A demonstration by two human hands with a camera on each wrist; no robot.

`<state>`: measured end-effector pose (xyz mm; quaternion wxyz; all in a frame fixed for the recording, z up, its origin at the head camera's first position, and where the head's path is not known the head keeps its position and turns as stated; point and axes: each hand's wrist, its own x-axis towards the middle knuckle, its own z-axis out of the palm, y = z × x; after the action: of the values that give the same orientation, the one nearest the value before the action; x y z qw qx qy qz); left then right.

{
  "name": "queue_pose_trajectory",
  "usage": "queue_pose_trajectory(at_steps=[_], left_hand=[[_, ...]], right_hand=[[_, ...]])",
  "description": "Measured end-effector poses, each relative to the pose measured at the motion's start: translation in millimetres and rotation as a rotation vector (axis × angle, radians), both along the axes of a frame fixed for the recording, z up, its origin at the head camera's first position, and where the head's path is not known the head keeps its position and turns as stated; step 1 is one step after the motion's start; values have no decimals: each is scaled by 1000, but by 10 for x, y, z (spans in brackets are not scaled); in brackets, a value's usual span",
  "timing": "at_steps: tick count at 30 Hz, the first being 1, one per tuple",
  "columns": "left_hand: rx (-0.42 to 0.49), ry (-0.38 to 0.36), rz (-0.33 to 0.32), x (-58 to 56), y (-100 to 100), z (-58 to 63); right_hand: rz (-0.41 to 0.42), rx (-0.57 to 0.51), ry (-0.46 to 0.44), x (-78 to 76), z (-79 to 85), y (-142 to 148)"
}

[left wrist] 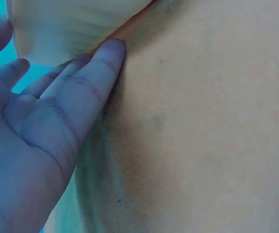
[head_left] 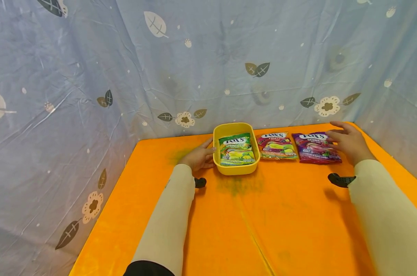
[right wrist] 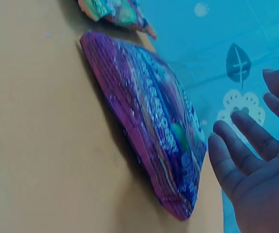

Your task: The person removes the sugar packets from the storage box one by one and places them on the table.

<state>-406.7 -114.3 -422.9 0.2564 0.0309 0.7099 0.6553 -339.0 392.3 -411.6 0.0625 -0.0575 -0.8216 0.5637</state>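
A yellow rectangular container [head_left: 237, 170] stands at the back of the orange table, holding a green Fox's Spring Tea candy bag [head_left: 236, 150]. My left hand [head_left: 199, 156] is at the container's left side. In the left wrist view its extended fingers [left wrist: 88, 92] lie along the container's wall [left wrist: 71, 29]. A purple Fox's Berries candy bag [head_left: 315, 148] lies flat at the right. My right hand [head_left: 349, 142] hovers at its right end, fingers spread and holding nothing. The right wrist view shows a gap between the fingertips and the purple bag [right wrist: 149, 121].
A red Fox's Fruits candy bag [head_left: 276, 146] lies between the container and the purple bag. Blue-grey leaf-print curtains [head_left: 208, 76] hang behind and at both sides of the orange tabletop [head_left: 280, 214].
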Motion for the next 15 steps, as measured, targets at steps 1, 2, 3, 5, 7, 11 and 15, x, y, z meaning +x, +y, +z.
queue_pose_trajectory(at_steps=[1, 2, 3, 5, 7, 11, 15], left_hand=[[1, -2, 1, -2, -1, -1], [2, -3, 2, -3, -3, -2], [5, -5, 2, -5, -2, -2], [7, -8, 1, -9, -7, -6], [7, -4, -1, -12, -9, -8], [7, 0, -1, -16, -15, -10], [21, -7, -3, -18, -19, -15]], right_hand=[[6, 1, 3, -3, 14, -20], [12, 3, -1, -8, 28, -39], [20, 2, -5, -14, 42, -58], [33, 1, -16, -29, 66, -106], [53, 1, -27, -49, 89, -160], [103, 6, -26, -107, 125, -282], [156, 5, -14, -177, 161, -431]])
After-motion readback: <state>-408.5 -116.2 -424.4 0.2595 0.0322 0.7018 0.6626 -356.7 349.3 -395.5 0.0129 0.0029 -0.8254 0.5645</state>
